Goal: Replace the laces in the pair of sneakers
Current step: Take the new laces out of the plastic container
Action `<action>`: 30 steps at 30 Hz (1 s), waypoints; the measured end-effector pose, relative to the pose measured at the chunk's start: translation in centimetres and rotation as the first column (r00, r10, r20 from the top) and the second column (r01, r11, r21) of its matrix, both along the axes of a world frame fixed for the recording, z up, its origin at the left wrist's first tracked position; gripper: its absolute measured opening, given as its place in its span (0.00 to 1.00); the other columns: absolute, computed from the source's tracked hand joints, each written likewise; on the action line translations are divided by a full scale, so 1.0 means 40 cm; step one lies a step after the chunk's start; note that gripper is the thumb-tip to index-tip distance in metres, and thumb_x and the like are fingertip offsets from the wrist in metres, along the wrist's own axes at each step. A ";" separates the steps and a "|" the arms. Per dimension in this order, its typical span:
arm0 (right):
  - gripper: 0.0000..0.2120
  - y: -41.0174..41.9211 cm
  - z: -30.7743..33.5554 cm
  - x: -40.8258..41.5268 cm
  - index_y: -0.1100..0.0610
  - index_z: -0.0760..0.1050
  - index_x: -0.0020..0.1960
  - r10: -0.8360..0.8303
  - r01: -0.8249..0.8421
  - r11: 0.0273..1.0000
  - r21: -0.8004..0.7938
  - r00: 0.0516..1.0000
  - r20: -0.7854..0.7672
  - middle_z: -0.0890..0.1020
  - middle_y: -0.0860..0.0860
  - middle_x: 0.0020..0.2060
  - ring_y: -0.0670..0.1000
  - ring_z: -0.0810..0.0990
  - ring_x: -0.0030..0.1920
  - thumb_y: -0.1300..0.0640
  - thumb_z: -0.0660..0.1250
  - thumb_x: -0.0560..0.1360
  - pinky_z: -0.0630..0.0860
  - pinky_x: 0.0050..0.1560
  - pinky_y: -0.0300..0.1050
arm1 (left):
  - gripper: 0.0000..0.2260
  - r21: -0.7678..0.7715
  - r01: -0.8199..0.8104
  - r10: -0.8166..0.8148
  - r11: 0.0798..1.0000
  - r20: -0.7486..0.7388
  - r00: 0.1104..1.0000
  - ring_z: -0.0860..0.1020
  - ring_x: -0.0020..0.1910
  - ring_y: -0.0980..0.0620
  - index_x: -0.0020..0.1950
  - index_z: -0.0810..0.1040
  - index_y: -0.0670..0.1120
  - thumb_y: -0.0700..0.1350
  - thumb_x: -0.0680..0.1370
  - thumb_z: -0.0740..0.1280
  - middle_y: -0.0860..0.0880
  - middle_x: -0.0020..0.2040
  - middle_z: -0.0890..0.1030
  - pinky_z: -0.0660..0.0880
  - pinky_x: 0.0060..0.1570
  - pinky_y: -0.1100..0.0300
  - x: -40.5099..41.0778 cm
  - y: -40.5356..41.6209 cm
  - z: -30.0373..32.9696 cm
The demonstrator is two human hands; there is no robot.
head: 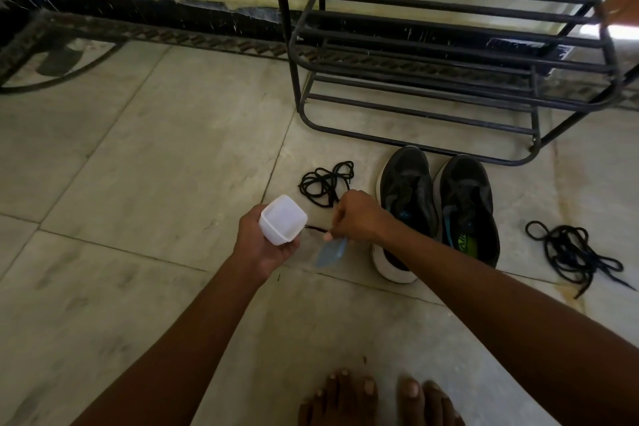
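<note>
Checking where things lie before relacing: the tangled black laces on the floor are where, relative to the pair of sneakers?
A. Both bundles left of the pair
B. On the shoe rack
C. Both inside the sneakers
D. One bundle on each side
D: one lace bundle lies left of the black sneakers, the other lace bundle right of them.

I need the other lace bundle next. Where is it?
In the head view, one black lace bundle lies on the floor tiles at far right, right of the black sneakers, apart from them.
</note>
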State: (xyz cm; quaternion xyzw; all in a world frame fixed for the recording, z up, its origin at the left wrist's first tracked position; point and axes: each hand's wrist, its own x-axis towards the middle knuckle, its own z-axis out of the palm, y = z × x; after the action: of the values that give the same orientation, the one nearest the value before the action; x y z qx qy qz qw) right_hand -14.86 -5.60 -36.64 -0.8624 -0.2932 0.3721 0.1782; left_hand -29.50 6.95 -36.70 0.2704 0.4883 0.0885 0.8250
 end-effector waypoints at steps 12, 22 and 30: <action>0.18 -0.021 -0.010 0.001 0.63 0.83 0.55 0.130 -0.130 0.991 0.012 0.991 0.036 0.83 0.56 0.53 0.53 0.81 0.53 0.54 0.80 0.70 0.81 0.55 0.47 | 0.16 -0.132 0.219 -0.212 0.967 0.065 0.975 0.83 0.37 0.38 0.56 0.79 0.37 0.48 0.81 0.58 0.37 0.45 0.84 0.80 0.32 0.56 -0.009 -0.013 0.003; 0.33 -0.041 -0.006 -0.006 0.58 0.72 0.70 0.175 -0.176 0.984 0.008 0.983 0.054 0.74 0.56 0.65 0.55 0.72 0.64 0.52 0.80 0.69 0.73 0.58 0.46 | 0.19 -0.119 0.060 -0.056 0.991 0.041 0.998 0.78 0.51 0.39 0.67 0.73 0.39 0.51 0.83 0.58 0.35 0.62 0.76 0.83 0.35 0.53 0.043 -0.036 -0.053; 0.45 -0.073 0.114 0.034 0.51 0.67 0.75 0.093 -0.098 0.995 -0.024 0.983 -0.157 0.70 0.53 0.68 0.53 0.85 0.46 0.59 0.84 0.63 0.86 0.42 0.50 | 0.14 0.001 0.062 -0.062 0.998 -0.049 0.997 0.80 0.49 0.39 0.55 0.76 0.38 0.48 0.82 0.57 0.36 0.52 0.80 0.78 0.48 0.48 0.060 -0.051 -0.054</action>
State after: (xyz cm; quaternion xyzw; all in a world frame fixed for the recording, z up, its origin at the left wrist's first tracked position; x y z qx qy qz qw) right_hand -13.49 -8.50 -32.07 -0.8183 -0.3136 0.4512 0.1690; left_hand -27.09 4.92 -38.86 0.2885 0.4995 0.0569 0.8149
